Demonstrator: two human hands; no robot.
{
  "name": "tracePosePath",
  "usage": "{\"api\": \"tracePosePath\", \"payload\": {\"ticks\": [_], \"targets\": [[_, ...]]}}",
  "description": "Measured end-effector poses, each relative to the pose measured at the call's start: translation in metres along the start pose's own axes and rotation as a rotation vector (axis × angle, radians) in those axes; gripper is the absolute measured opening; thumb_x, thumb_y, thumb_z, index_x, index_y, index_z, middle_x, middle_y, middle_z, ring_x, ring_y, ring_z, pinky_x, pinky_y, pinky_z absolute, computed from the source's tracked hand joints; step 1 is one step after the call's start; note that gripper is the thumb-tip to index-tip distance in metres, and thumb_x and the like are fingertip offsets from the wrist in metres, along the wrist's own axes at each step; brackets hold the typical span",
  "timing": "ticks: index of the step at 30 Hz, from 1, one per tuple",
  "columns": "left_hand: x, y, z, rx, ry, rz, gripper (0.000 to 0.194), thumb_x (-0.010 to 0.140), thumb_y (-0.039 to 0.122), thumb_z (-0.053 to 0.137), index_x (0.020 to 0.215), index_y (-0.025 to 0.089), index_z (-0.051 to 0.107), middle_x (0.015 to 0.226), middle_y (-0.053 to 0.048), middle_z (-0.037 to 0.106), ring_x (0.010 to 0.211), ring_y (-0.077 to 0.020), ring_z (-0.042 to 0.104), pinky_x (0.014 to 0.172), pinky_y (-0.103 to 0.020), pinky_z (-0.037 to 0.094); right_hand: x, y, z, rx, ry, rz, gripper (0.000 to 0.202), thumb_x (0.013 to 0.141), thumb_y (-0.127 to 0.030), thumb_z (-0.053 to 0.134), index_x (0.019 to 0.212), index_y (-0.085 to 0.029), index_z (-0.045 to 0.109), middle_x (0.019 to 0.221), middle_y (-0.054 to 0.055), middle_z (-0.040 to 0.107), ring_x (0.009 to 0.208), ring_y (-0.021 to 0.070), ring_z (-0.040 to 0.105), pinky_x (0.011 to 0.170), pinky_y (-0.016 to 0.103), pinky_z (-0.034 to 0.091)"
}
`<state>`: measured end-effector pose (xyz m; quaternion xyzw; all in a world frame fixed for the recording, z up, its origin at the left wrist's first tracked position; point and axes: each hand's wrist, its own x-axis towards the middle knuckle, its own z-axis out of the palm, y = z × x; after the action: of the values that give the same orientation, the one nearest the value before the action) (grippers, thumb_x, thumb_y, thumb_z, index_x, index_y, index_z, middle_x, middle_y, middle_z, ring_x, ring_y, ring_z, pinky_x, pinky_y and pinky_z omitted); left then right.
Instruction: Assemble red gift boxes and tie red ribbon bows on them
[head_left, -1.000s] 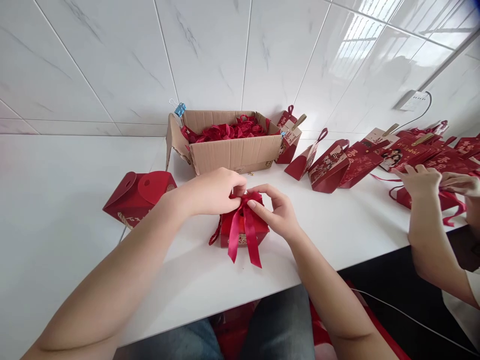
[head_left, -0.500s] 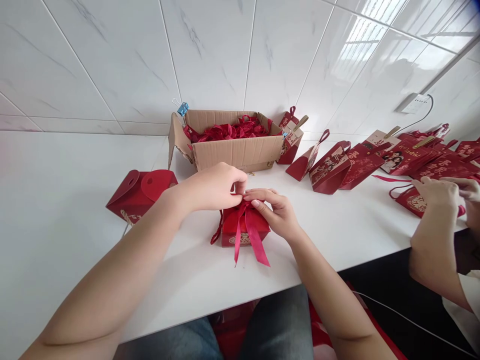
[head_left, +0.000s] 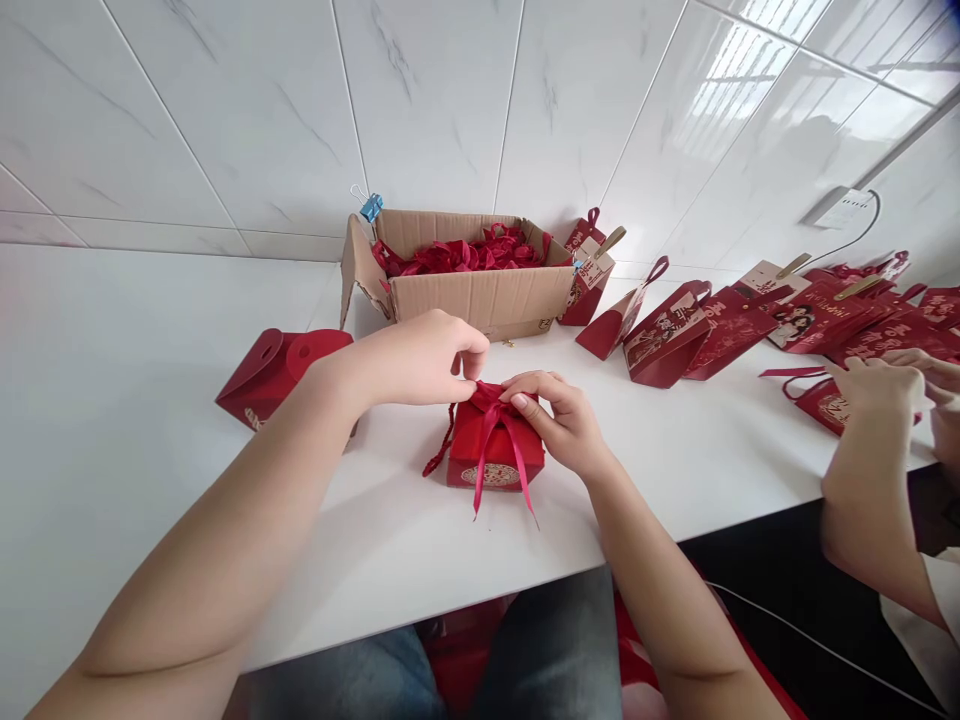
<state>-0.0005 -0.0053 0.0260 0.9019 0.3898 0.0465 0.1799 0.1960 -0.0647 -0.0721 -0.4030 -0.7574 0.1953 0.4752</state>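
As the red box [head_left: 466,446] sits on the white table [head_left: 397,560], low between left hand [head_left: 442,365] and right hand [head_left: 561,415], the right pinches its ribbon bow [head_left: 491,412] — the left meets the opposite side, grip indeterminate.

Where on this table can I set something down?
Left: bare table between the wall, the leftmost box and your left arm. Right: a patch between your right hand, the bags and a co-worker's arm. Crowded: the back, from carton to bags.
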Motion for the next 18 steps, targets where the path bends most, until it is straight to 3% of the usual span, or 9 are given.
{"api": "tracePosePath", "payload": {"ticks": [4, 8, 12, 18], "targets": [[0.0, 0.003, 0.0, -0.036, -0.033, 0.01, 0.005, 0.071, 0.024, 0.054, 0.07, 0.022, 0.058, 0.079, 0.003, 0.066, 0.064, -0.0137, 0.057, 0.052, -0.025, 0.04, 0.001, -0.001, 0.0, 0.032, 0.04, -0.015, 0.016, 0.092, -0.027, 0.054, 0.089, -0.023, 0.069, 0.091, 0.005, 0.067, 0.088, 0.0171, 0.064, 0.08, 0.035, 0.05], [0.0, 0.002, 0.001, -0.089, -0.036, 0.064, 0.003, 0.07, 0.023, 0.055, 0.07, 0.022, 0.058, 0.079, 0.003, 0.067, 0.071, -0.014, 0.059, 0.057, -0.024, 0.043, 0.0, -0.001, -0.003, 0.06, 0.066, -0.008, 0.016, 0.091, -0.029, 0.057, 0.089, -0.023, 0.071, 0.083, 0.004, 0.065, 0.075, 0.0148, 0.061, 0.067, 0.03, 0.051], [0.001, 0.0, 0.001, -0.144, -0.041, 0.116, 0.007, 0.071, 0.021, 0.055, 0.074, 0.022, 0.06, 0.081, 0.004, 0.068, 0.074, -0.0136, 0.061, 0.06, -0.023, 0.044, -0.002, -0.002, -0.008, 0.034, 0.057, -0.016, 0.013, 0.089, -0.028, 0.058, 0.09, -0.023, 0.07, 0.08, 0.004, 0.069, 0.074, 0.0157, 0.061, 0.068, 0.031, 0.05], [0.001, -0.001, 0.0, -0.166, -0.093, 0.087, 0.016, 0.072, 0.021, 0.054, 0.081, 0.024, 0.067, 0.08, 0.003, 0.07, 0.072, -0.0139, 0.063, 0.06, -0.023, 0.044, -0.002, -0.002, -0.014, -0.028, 0.023, -0.045, 0.013, 0.089, -0.027, 0.059, 0.096, -0.023, 0.069, 0.077, 0.002, 0.068, 0.069, 0.0154, 0.059, 0.067, 0.032, 0.048]]}}
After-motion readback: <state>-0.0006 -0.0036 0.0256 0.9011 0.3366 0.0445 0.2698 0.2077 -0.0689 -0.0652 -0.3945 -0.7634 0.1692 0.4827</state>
